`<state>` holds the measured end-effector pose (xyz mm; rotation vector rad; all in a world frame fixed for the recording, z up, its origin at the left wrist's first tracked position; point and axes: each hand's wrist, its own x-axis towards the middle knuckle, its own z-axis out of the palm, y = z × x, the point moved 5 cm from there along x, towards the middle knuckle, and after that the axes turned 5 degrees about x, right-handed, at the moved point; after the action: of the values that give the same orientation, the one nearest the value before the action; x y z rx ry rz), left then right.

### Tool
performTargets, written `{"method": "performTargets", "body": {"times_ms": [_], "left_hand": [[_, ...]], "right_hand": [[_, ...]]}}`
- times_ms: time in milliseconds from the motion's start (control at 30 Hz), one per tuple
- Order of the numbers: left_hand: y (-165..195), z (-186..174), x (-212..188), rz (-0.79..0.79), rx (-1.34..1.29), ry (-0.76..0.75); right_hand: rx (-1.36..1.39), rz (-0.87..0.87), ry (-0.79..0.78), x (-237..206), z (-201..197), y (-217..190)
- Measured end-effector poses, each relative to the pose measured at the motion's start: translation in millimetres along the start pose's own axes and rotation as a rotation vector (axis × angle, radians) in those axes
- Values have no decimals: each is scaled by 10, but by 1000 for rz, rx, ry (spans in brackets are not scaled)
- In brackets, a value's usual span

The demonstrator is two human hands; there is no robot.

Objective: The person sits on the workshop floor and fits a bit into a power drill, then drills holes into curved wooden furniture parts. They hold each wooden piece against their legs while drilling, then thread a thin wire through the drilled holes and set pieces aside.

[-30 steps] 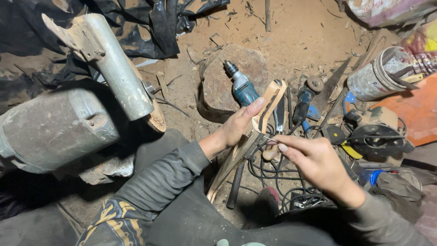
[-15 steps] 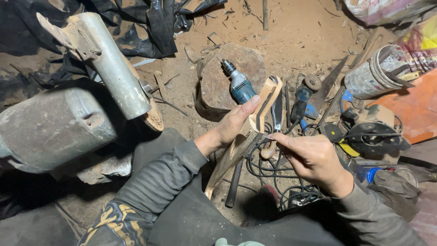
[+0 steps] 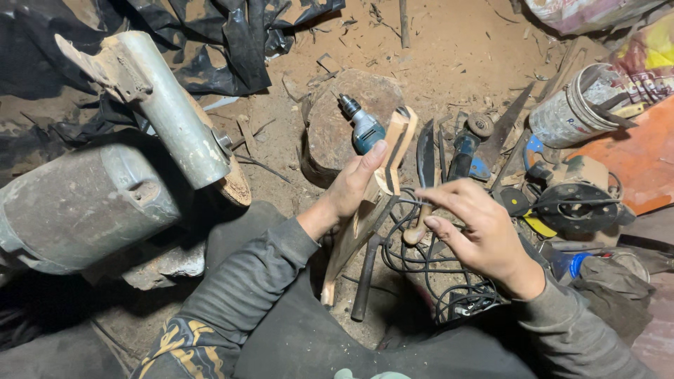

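A: Since the earlier frame the right hand [image 3: 472, 235] has lifted a little off the long pale forked wooden piece [image 3: 371, 203]; the left hand [image 3: 354, 184] hasn't shifted.

B: Grip state?

A: Left closed around the wood, thumb up along the fork. Right holds nothing, fingers half-curled, tips just beside the wood, right of the grip.

B: Doing it well?

A: My judgement: keep the left wrist locked and the lower end braced by the knee. The blue electric drill [image 3: 363, 126] lies just beyond the grip, on a round stone block [image 3: 330, 126].
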<state>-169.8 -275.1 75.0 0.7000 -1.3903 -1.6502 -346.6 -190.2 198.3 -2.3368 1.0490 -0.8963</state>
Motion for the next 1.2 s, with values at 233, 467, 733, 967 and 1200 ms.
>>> {"method": "performTargets", "body": {"times_ms": [233, 467, 733, 967, 1200], "left_hand": [[-49, -225, 38, 260, 188, 397], [-308, 19, 101, 135, -77, 532], [42, -99, 30, 282, 24, 192], [-214, 208, -193, -719, -543, -66], [-121, 324, 11, -444, -487, 85]], "right_hand": [[-250, -13, 340, -76, 13, -357], [16, 284, 312, -111, 757, 70], [-2, 67, 342, -255, 477, 203], [-406, -381, 97, -350, 311, 103], [-317, -74, 173, -524, -148, 180]]}}
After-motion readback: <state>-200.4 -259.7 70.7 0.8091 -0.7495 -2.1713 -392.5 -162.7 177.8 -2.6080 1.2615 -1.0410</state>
